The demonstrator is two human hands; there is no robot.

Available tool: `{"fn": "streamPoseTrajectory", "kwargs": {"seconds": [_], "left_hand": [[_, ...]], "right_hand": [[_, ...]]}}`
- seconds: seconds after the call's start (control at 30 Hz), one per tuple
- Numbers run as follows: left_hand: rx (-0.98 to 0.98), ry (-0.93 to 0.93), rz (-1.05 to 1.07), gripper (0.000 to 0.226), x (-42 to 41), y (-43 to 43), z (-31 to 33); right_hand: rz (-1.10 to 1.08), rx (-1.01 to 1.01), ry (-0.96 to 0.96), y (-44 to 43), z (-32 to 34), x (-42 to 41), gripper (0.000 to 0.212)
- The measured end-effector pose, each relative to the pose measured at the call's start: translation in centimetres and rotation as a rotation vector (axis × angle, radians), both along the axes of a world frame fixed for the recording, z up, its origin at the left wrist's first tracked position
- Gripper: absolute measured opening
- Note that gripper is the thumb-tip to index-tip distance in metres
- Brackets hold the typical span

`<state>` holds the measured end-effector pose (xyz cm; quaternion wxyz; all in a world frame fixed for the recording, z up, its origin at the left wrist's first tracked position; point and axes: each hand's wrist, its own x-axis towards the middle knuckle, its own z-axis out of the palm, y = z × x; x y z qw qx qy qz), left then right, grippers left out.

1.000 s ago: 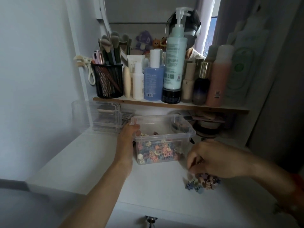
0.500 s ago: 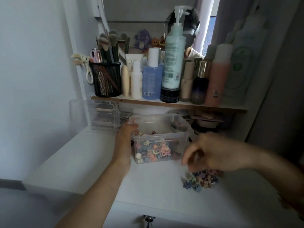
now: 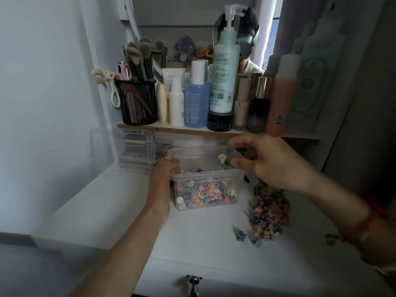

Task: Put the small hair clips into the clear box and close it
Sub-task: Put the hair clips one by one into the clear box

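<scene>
Risk, desk front: two small blue plastic hair clips (image 3: 240, 234) lie apart from the main heap, towards the front edge of the white desk (image 3: 107, 211). A sweep of the right forearm would likely push them off.
Risk, loose heap: the pile of small multicoloured plastic hair clips (image 3: 267, 211) lies on the desk just right of the box, below the right wrist. A hasty grab may scatter it.
Risk, box: the clear rectangular plastic box (image 3: 205, 189) stands open and part-filled with clips. A release made too close to its right rim may land outside.
Risk, closing: no lid can be picked out with certainty. A clip caught on the rim would stop a lid seating.
Risk, shelf: the wooden shelf (image 3: 192, 130) carrying a row of bottles (image 3: 197, 103) sits close behind; a high lift could strike it.
Left hand (image 3: 167, 170): fingers curled over the box's left rim, gripping and steadying it.
Right hand (image 3: 267, 161): above the box's right rim, thumb and forefinger apart. A cream clip (image 3: 222, 157) sits at the thumb tip over the box mouth. Whether it is touched or free cannot be told.
</scene>
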<state>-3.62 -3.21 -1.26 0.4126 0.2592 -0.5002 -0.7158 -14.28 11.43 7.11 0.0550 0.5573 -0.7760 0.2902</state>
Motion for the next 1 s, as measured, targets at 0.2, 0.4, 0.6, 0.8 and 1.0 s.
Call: {"fn": "streamPoseTrajectory", "kwargs": {"seconds": [0.2,0.4,0.6,0.8,1.0], "left_hand": [[0.002,-0.009,0.016,0.007,0.0,-0.1,-0.1],[0.002,-0.004,0.022,0.010,0.0,0.3,0.2],[0.011,-0.004,0.023,0.009,0.0,0.3,0.3],[0.016,-0.003,0.022,0.010,0.1,0.3,0.3],[0.000,-0.019,0.032,0.010,0.0,0.4,0.2]], "right_hand": [[0.275,0.439,-0.017,1.6,-1.7,1.1,0.017],[0.281,0.552,0.010,1.3,-2.7,1.1,0.012],[0.027,-0.021,0.014,-0.5,0.9,0.1,0.012],[0.103,0.187,0.059,1.0,0.4,-0.6,0.010],[0.181,0.692,0.132,2.1,-3.0,-0.3,0.017]]}}
